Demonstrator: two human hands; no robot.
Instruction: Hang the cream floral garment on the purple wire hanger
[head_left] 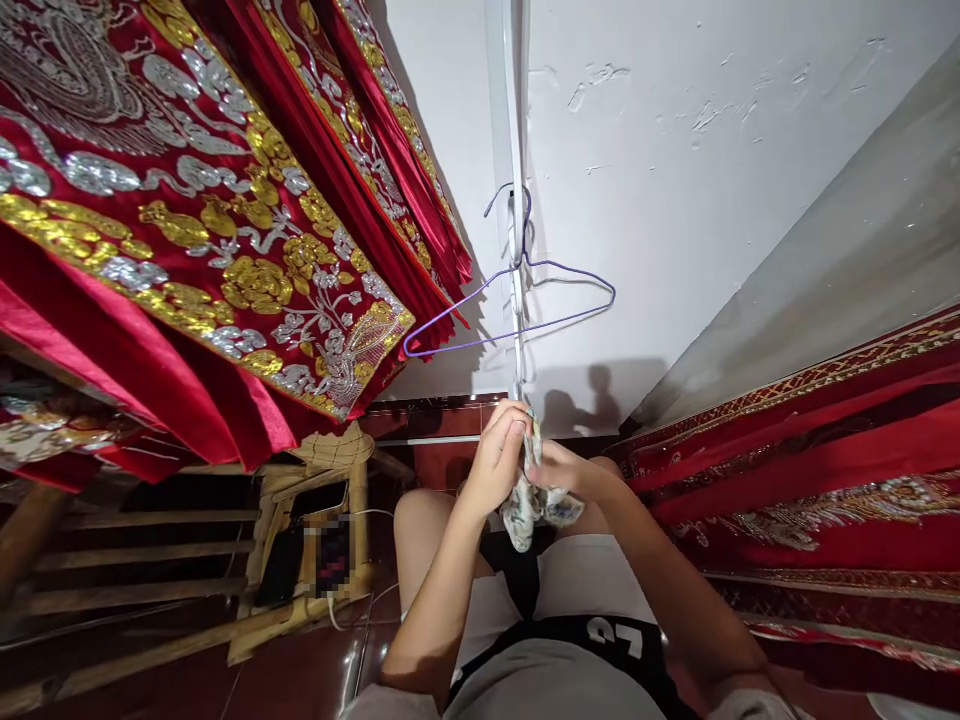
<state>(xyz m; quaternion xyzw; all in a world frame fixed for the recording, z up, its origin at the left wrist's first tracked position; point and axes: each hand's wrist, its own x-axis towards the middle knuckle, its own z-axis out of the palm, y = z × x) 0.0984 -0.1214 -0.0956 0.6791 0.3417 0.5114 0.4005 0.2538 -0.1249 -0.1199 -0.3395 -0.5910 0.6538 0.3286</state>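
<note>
My left hand (496, 458) and my right hand (571, 472) meet in front of my knees, both closed on a small crumpled patterned cloth (531, 500). The cloth's top end is pinched by the left fingers, and the rest hangs down between the two hands. Straight above the hands a white vertical rail (513, 180) runs up the wall. An empty purple wire hanger (525, 300) hangs on it, apart from both hands.
Red garments with gold and silver embroidery (195, 220) hang at the left, and more red embroidered fabric (810, 470) lies at the right. A low wooden stool (315, 540) with a phone and cable stands at the lower left. A white wall (675, 180) is ahead.
</note>
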